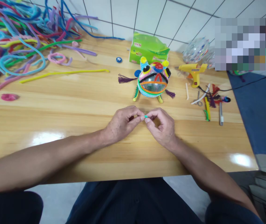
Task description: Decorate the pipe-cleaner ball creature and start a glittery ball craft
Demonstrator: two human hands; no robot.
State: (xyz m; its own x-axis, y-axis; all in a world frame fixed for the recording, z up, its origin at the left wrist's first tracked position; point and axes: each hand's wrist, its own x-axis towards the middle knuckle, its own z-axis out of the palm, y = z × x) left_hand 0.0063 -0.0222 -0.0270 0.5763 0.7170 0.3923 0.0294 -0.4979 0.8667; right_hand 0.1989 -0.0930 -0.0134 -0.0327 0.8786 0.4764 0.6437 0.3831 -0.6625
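Between the fingertips of both hands is a small green piece (146, 116), mostly covered, perhaps a bit of pipe cleaner. My left hand (126, 122) pinches its left end with thumb and forefinger. On the other end, my right hand (160, 126) is closed in a similar pinch. Just beyond them stands a colourful animal figure (153, 81) with a clear round body, wrapped in pipe cleaners, with yellow-tipped ears, a red nose, purple tassels and green-yellow legs.
Behind the figure lies a green tissue pack (147, 49). A yellow hot glue gun (194, 74), scissors (198, 100) and a utility knife (221, 114) are at the right. A heap of pipe cleaners (25, 37) fills the back left, a yellow one (65, 74) before it.
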